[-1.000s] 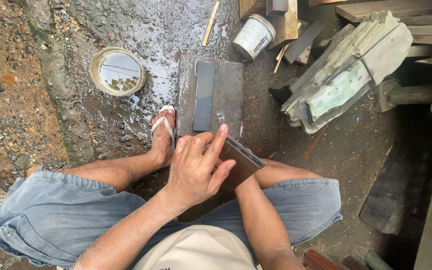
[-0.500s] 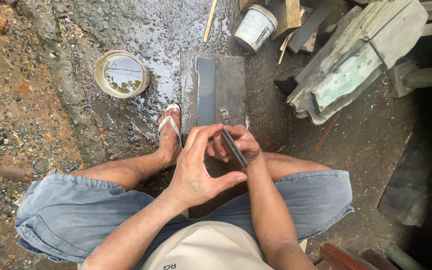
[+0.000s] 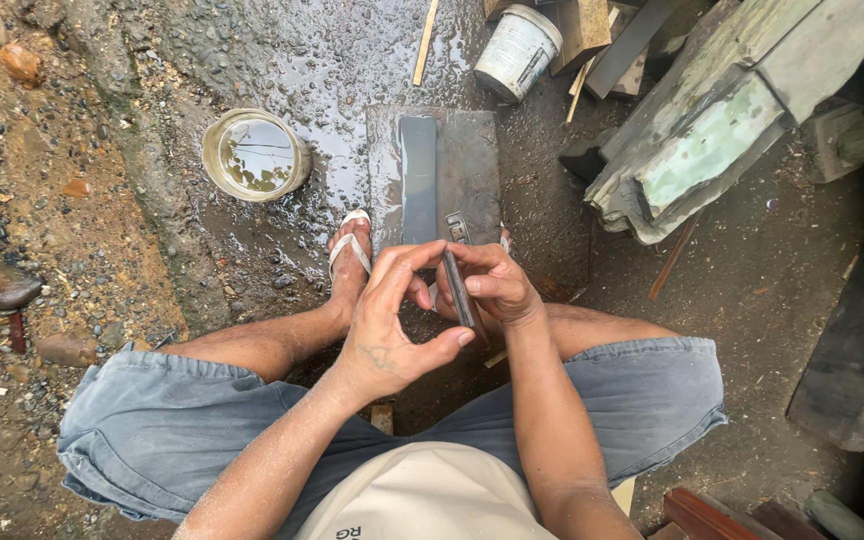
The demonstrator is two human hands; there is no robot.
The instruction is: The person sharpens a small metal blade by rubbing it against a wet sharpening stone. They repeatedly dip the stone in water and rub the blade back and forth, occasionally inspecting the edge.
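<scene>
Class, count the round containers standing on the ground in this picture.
2. A water-filled tin sits on the wet ground left of the stone slab; a white bucket stands beyond the slab, by the timber. Others may be hidden.

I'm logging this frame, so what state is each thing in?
Blade: held on edge in both hands.
Left hand: thumb and fingers on the blade.
Right hand: gripping the blade.
Sharpening stone: flat, wet.
Tin: upright, holds water.
White bucket: tipped over.

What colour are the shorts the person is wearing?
The shorts are faded blue-grey denim, seen in the head view.
</scene>
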